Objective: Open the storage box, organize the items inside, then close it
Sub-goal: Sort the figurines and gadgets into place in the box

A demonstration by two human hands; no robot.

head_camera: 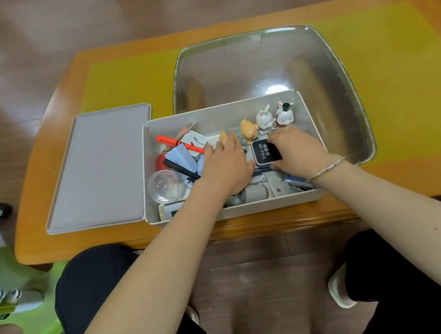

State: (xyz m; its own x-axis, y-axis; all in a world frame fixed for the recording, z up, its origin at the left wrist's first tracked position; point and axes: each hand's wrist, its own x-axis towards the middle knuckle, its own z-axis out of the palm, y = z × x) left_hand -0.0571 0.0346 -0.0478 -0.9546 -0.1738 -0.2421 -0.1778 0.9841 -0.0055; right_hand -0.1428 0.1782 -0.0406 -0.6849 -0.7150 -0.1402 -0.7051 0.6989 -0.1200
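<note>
Box (306, 110) sits open at the near edge of the surface (408, 104), lid (99, 170) off just left. Sorting is underway: right hand (297, 150) grips the Wi-Fi unit (265, 151), left hand (226, 163) lies flat on the clutter. Figurines (264, 120) lined up far right; closing remains.

a wooden surface (47, 194) with a yellow mat (132, 76), carrying an open storage box (236, 211), its lid (102, 170) and a clear tub (349, 103).

Single head-worn view, looking forward and down, close over the table (67, 176)
</note>
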